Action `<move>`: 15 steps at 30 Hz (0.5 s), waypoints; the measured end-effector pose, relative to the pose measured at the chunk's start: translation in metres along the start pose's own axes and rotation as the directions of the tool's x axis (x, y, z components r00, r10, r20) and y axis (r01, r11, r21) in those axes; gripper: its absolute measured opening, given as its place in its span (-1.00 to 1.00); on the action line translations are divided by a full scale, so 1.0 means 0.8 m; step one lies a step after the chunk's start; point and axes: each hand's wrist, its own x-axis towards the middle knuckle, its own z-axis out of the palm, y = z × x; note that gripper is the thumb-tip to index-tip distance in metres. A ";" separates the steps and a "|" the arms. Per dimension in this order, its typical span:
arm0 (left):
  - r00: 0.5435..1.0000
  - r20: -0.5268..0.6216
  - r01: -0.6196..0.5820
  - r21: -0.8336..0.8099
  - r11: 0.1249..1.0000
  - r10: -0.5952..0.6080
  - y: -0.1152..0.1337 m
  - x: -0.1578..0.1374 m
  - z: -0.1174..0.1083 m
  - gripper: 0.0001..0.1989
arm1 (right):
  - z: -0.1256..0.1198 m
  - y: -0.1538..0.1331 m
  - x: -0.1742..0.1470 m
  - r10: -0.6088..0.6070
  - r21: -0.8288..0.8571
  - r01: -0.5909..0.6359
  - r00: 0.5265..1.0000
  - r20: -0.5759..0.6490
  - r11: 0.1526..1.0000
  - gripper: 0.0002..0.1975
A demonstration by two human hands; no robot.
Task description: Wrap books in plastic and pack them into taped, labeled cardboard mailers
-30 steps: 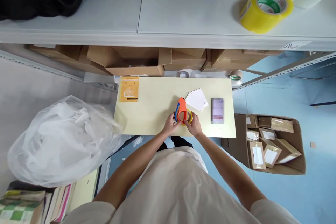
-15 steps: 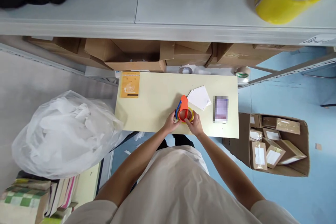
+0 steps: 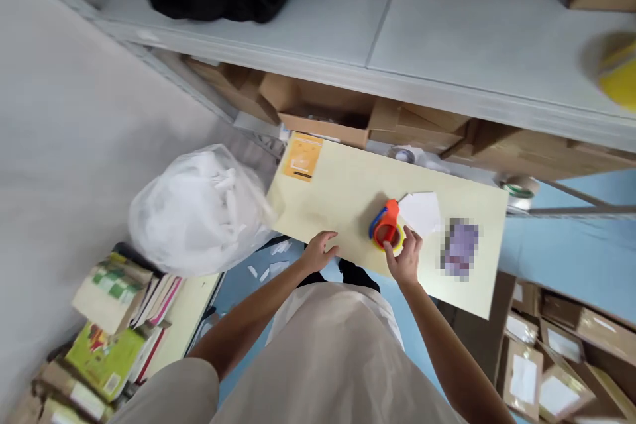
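Note:
An orange tape dispenser [image 3: 391, 211] with a blue part and a yellow-edged roll is over the pale table [image 3: 342, 189], right of its middle. My right hand [image 3: 405, 262] has its thumb and fingers on the roll's near right edge, gripping it. My left hand [image 3: 318, 253] is open and holds nothing, its fingers spread at the table's near edge. White cards [image 3: 421, 211] lie just beyond the dispenser. Further right lies a blurred-out purple item [image 3: 460, 248]. An orange booklet [image 3: 303, 157] rests at the far left corner.
A clear bag of white scraps [image 3: 193, 212] bulges left of the table. Stacked books [image 3: 106, 351] stand lower left. Small parcels [image 3: 524, 371] fill a carton at lower right. A grey shelf [image 3: 477, 53] crosses above, with open cartons [image 3: 322, 126] beneath it.
My left hand has let go of the tape dispenser and moved left. My right hand stays on the dispenser. The view has turned left, tilting the table in the picture.

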 end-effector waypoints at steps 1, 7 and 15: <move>0.999 -0.033 0.005 0.027 1.000 -0.004 -0.006 -0.010 -0.017 -0.64 | 0.006 -0.016 0.009 -0.062 -0.001 0.062 0.998 0.021 0.998 -0.39; 0.964 -0.251 -0.006 0.294 0.956 0.083 -0.048 -0.074 -0.131 -0.65 | 0.088 -0.142 0.057 -0.325 0.097 0.314 0.848 0.418 0.944 -0.62; 0.915 -0.370 0.057 0.517 0.854 0.163 -0.103 -0.099 -0.285 -0.61 | 0.230 -0.315 0.065 -0.420 0.190 0.430 0.541 0.728 0.883 -0.66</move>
